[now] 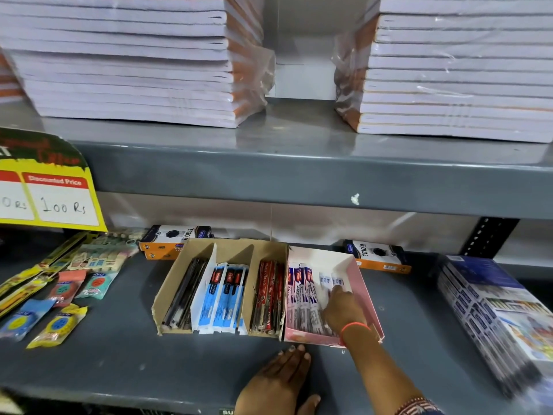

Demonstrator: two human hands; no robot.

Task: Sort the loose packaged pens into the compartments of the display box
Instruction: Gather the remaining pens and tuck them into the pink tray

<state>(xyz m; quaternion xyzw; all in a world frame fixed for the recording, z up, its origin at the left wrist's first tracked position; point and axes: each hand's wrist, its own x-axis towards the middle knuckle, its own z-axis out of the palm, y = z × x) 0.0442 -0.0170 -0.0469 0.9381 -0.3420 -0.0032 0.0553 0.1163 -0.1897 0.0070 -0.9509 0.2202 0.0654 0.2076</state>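
A brown cardboard display box (167,292) lies on the grey shelf with three compartments: black pens (185,295) at left, blue-and-white packaged pens (223,298) in the middle, red packaged pens (269,298) at right. A pink box (366,292) adjoins it on the right and holds white-and-purple packaged pens (302,298). My right hand (342,310) reaches into the pink box, fingers on a few small white packets (330,280). My left hand (281,381) rests flat on the shelf in front of the boxes, fingers spread, holding nothing.
Small coloured packets (64,298) lie at the left under a yellow price sign (51,193). Orange-and-black boxes (170,239) stand behind the display box. A stack of printed packs (493,316) sits at right. Notebook stacks (134,55) fill the shelf above.
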